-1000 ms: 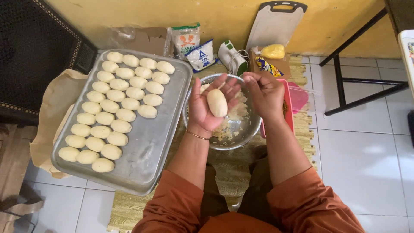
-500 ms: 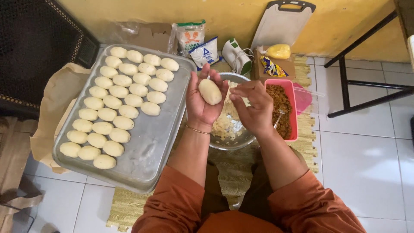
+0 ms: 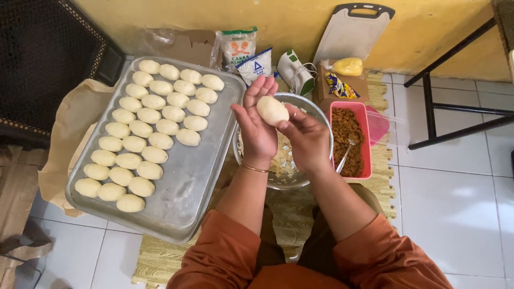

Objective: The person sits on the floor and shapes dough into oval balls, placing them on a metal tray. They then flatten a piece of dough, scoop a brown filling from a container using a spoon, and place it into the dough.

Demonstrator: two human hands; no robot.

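My left hand [image 3: 256,124] is raised palm up over a metal bowl [image 3: 309,179], with an oval ball of pale dough [image 3: 272,110] resting on its fingers. My right hand [image 3: 306,140] pinches the dough ball's lower right edge with its fingertips. The bowl below holds more pale dough. To its left lies a large metal tray [image 3: 201,176] bearing several rows of shaped dough balls [image 3: 148,128]. A pink box of brown filling [image 3: 350,141] with a spoon in it stands to the right of the bowl.
Against the yellow wall stand flour bags [image 3: 235,47], a white hand mixer [image 3: 297,72], a cardboard box [image 3: 342,83] and a grey cutting board [image 3: 353,29]. Black metal legs [image 3: 433,107] are at the right. A woven mat [image 3: 289,214] lies underneath.
My right hand has come in from the right and closed its fingertips on the dough ball. Both hands and the ball have shifted a little to the right over the bowl.
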